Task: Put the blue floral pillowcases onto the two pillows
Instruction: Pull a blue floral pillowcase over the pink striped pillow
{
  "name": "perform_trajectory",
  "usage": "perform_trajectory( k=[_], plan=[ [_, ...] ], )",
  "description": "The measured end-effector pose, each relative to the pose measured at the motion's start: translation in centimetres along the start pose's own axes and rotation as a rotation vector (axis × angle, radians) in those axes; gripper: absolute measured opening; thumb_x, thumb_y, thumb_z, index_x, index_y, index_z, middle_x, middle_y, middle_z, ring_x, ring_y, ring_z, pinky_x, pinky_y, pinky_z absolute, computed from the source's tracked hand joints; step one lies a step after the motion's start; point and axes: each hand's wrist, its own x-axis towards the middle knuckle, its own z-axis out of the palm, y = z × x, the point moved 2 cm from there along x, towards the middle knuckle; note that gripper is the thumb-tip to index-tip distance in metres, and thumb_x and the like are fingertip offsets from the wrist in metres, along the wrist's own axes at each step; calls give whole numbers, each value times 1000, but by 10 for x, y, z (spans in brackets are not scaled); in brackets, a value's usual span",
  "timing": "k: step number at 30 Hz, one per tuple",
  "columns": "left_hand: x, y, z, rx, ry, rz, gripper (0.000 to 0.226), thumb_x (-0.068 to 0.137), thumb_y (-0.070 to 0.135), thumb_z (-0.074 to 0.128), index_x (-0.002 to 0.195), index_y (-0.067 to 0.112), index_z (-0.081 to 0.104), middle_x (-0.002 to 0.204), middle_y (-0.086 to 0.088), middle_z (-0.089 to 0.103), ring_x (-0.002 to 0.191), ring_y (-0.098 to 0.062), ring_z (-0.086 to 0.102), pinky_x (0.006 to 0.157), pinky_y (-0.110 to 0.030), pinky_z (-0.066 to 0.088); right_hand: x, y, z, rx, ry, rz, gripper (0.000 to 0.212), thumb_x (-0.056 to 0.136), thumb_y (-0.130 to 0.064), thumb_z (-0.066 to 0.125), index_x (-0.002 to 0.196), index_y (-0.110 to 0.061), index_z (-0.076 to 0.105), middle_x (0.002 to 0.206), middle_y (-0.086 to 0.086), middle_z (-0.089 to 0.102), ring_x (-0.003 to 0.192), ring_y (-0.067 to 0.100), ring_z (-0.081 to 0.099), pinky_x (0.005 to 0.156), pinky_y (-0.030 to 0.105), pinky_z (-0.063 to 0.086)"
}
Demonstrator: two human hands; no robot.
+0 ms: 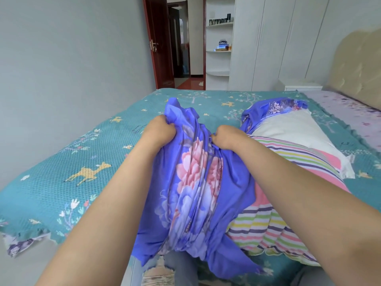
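A blue floral pillowcase (195, 186) is bunched up between my arms over the near edge of the bed. My left hand (159, 129) grips its gathered cloth at the upper left, and my right hand (228, 137) grips the bunched cloth at the upper right. Beside it to the right lies a striped pillow (278, 213), partly under the cloth. Behind that lies a white pillow (292, 129). A second blue floral pillowcase (274, 107) lies crumpled at the white pillow's far end.
A teal bedspread (86, 162) with deer print covers the bed. A padded headboard (354, 67) stands at the right, a white wardrobe (274, 38) and shelves (219, 50) behind the bed, and an open red door (158, 42) at the back.
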Motion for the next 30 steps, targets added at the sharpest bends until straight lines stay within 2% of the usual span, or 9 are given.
perform_trajectory(
  k=[3, 7, 11, 17, 20, 22, 24, 27, 30],
  plan=[
    [0, -5, 10, -471, -36, -137, 28, 86, 14, 40, 103, 4, 60, 106, -14, 66, 90, -27, 63, 81, -37, 52, 2, -11, -2, 53, -100, -34, 27, 98, -29, 38, 92, -8, 53, 109, 19, 58, 86, 28, 49, 71, 27, 35],
    [3, -5, 19, -626, -33, -150, 26, 96, 29, 43, 96, 9, 61, 91, -8, 67, 74, -18, 62, 64, -25, 49, 2, -11, -6, 135, -98, -12, 27, 101, -20, 34, 110, -7, 57, 126, 20, 54, 99, 28, 52, 76, 27, 37],
    [9, -12, 19, -781, 55, -121, 33, 95, 34, 53, 101, 3, 63, 89, -10, 67, 73, -19, 64, 70, -31, 53, -1, -1, -12, 164, -80, 139, 48, 104, -29, 27, 136, 4, 41, 140, 22, 43, 124, 35, 46, 94, 32, 38],
    [17, -41, 6, -1002, 157, -150, 22, 92, 28, 59, 90, 6, 61, 80, -7, 67, 65, -16, 64, 62, -26, 54, -15, 0, -20, 80, -218, 19, 66, 90, -65, 38, 118, -9, 55, 114, 9, 53, 98, 29, 53, 74, 27, 37],
    [23, -56, 3, -1059, 188, -173, 20, 92, 25, 60, 78, 10, 59, 71, -2, 66, 58, -12, 62, 59, -24, 53, -17, 12, -23, 198, -232, 17, 39, 89, -48, 48, 81, -11, 54, 93, 8, 56, 76, 25, 54, 57, 25, 38],
    [26, -58, 3, -1030, 209, -153, 20, 91, 27, 61, 79, 11, 58, 73, -3, 63, 57, -10, 60, 60, -24, 51, -19, 23, -24, 493, -290, 43, 28, 91, -36, 54, 74, -13, 55, 75, 6, 64, 60, 22, 60, 53, 21, 44],
    [31, -56, -1, -959, 263, -128, 22, 93, 26, 59, 74, 14, 56, 71, -1, 59, 49, -3, 55, 51, -17, 47, -20, 30, -27, 735, -291, 62, 24, 91, -36, 59, 84, -14, 63, 68, 2, 70, 59, 17, 67, 57, 27, 55],
    [46, -54, -11, -846, 348, -124, 28, 93, 26, 58, 67, 17, 51, 65, 3, 52, 50, -3, 49, 54, -19, 42, -13, 31, -31, 901, -81, 95, 49, 83, -52, 64, 113, -14, 65, 109, 4, 68, 98, 21, 64, 93, 42, 50],
    [66, -53, -17, -733, 384, -121, 35, 90, 30, 58, 61, 20, 41, 61, 2, 43, 57, -11, 39, 60, -27, 36, -11, 28, -34, 1095, -53, 148, 41, 90, -42, 59, 112, -7, 64, 100, 10, 70, 91, 23, 66, 90, 39, 52]
  ],
)
